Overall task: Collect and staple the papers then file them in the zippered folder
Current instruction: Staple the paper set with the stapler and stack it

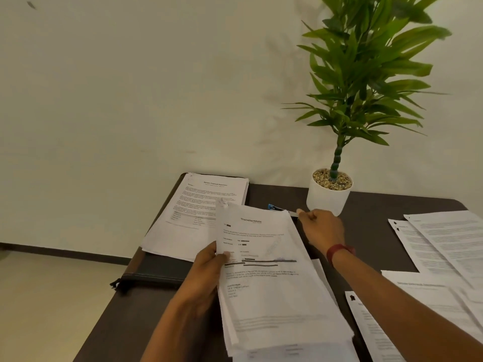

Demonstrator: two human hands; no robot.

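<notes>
White paper stack point(269, 270) pinched at its left edge by the left hand point(206, 267), thumb on top, lower sheets fanned. Right hand point(322, 227) curled beside the blue stapler point(277, 208) near the pot point(328, 199) — grip cannot be told. Risk: the one-sided hold lets sheets skew, so a staple misses some. Zippered folder point(156, 273) lies under another stack point(193, 212) at the tabletop's point(379, 212) left edge.

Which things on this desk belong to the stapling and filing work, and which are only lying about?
Belongs to the job:
held paper stack, in the left hand
blue stapler, by the right hand
zippered folder
second stack, lying on the folder
loose sheets at the right

Only lying about:
potted plant
</notes>
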